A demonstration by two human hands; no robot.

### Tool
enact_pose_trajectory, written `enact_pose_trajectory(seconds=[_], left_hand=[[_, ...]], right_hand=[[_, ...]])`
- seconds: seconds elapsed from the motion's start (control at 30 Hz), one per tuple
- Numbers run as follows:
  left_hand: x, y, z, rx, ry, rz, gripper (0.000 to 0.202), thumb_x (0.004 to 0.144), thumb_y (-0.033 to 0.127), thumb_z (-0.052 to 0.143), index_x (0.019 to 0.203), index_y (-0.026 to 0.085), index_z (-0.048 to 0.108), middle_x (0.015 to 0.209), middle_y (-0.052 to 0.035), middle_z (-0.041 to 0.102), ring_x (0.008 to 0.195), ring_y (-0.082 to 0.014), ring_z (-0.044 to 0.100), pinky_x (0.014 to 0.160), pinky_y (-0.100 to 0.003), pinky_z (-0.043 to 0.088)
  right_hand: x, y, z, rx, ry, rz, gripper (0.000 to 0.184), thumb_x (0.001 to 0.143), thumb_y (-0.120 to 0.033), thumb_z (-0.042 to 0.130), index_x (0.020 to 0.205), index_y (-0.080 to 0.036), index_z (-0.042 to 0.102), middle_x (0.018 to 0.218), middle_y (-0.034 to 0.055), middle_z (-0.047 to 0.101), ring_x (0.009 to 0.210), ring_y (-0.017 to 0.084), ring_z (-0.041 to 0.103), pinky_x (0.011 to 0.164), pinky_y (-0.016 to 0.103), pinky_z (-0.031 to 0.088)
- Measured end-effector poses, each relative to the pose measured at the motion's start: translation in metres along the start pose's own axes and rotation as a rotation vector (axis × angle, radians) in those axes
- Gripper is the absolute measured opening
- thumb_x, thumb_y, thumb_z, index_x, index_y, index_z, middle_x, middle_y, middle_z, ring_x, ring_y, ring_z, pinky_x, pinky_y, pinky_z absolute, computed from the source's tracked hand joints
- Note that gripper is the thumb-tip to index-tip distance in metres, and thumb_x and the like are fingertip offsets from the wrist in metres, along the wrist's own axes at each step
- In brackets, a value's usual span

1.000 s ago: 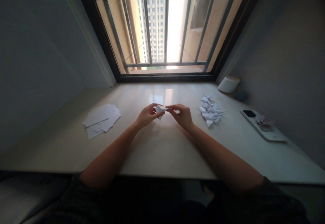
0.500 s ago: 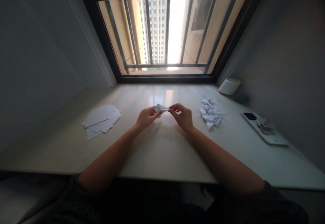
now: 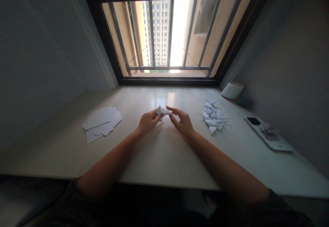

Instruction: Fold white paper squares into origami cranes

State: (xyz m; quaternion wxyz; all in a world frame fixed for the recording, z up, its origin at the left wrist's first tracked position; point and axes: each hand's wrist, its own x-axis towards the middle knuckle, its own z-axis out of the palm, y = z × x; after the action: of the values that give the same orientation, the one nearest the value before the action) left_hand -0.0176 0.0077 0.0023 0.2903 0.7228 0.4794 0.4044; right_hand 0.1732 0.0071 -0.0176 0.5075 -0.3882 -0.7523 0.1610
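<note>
A small white folded paper piece [image 3: 163, 111], wide at its left end and narrow at its right, is held just above the tabletop between my hands. My left hand [image 3: 149, 121] is closed on the wide end, thumb in front. My right hand [image 3: 183, 122] is at the narrow tip, with the thumb and a finger around it and the index finger lifted along the far side. Right of my hands lies a heap of folded white paper pieces [image 3: 213, 114], some with thin pointed ends. To the left, a loose stack of flat white paper sheets [image 3: 102, 121] lies fanned out.
A phone [image 3: 267, 134] with a round grip on its back lies at the right. Behind it, a white cylindrical object [image 3: 232, 90] and a dark, blurred item [image 3: 245, 102] stand by the wall. A barred window [image 3: 169, 81] closes off the table's [image 3: 164, 165] far side.
My right index finger has lifted away from the paper's narrow end, and the right fingers have spread somewhat. My left hand keeps its hold. The view has shifted slightly.
</note>
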Motion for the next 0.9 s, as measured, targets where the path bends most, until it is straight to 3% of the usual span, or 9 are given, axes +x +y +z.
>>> enact_pose_trajectory(seconds=[0.13, 0.37, 0.53, 0.9], left_hand=[[-0.0016, 0.0019, 0.0018, 0.048, -0.010, 0.017, 0.031, 0.082, 0.046, 0.060, 0.096, 0.021, 0.071, 0.068, -0.0014, 0.070, 0.063, -0.0177, 0.064, 0.057, -0.023, 0.042], [-0.0021, 0.0064, 0.0024, 0.170, -0.031, 0.029, 0.030, 0.083, 0.044, 0.057, 0.091, 0.020, 0.072, 0.071, -0.0007, 0.069, 0.063, -0.0152, 0.059, 0.057, -0.022, 0.037], [-0.0018, 0.0077, 0.0019, 0.213, -0.017, 0.014, 0.030, 0.083, 0.043, 0.055, 0.079, 0.018, 0.072, 0.059, 0.0011, 0.062, 0.057, -0.0135, 0.052, 0.055, -0.023, 0.033], [0.0001, -0.0016, 0.0054, 0.038, -0.023, -0.061, 0.035, 0.087, 0.043, 0.047, 0.084, 0.017, 0.071, 0.073, -0.0024, 0.071, 0.070, -0.0161, 0.065, 0.064, -0.022, 0.047]], right_hand=[[-0.0008, 0.0001, 0.0025, -0.039, 0.012, 0.001, 0.032, 0.084, -0.036, 0.065, 0.114, -0.028, 0.067, 0.100, 0.0051, 0.074, 0.083, 0.020, 0.068, 0.079, 0.036, 0.053], [-0.0017, 0.0033, 0.0037, -0.064, 0.049, 0.009, 0.022, 0.084, -0.030, 0.065, 0.104, -0.028, 0.072, 0.091, 0.0034, 0.075, 0.078, 0.019, 0.067, 0.072, 0.034, 0.053], [-0.0027, 0.0029, 0.0046, -0.055, 0.073, 0.005, 0.019, 0.083, -0.029, 0.067, 0.100, -0.027, 0.073, 0.086, 0.0031, 0.074, 0.074, 0.018, 0.065, 0.070, 0.033, 0.052], [-0.0018, 0.0001, 0.0071, -0.023, 0.046, -0.010, 0.024, 0.084, -0.034, 0.065, 0.106, -0.027, 0.072, 0.091, 0.0039, 0.075, 0.076, 0.017, 0.065, 0.072, 0.031, 0.052]])
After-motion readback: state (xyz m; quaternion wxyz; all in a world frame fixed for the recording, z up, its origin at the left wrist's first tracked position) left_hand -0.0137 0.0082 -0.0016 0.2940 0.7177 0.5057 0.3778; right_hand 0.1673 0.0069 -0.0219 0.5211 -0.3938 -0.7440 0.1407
